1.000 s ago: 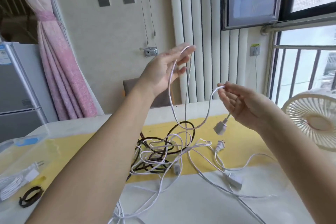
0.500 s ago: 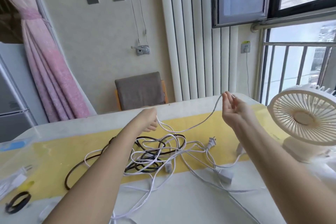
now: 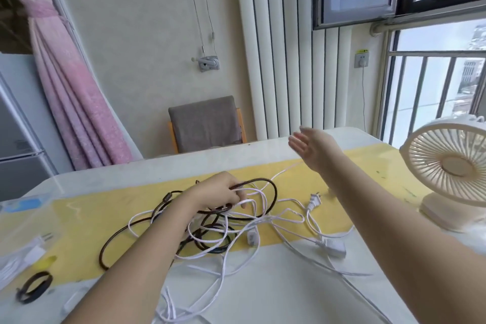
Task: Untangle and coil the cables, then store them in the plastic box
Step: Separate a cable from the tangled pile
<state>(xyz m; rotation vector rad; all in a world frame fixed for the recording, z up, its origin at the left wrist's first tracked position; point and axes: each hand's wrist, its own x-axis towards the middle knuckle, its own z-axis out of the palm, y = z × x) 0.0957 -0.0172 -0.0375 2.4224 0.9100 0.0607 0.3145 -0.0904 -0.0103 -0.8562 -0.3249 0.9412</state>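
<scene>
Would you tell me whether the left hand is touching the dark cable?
Touching: in the head view the left hand grips a loop of the dark cable.

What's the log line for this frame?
left hand: grips tangled cables | right hand: open, raised, empty | table: cables uncoiled | stage: untangling

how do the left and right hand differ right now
The left hand is low in the cable tangle, fingers curled round dark and white strands; the right hand is raised above the table. The left hand grips; the right hand is open, fingers straight, holding nothing. Both are bare.
</scene>
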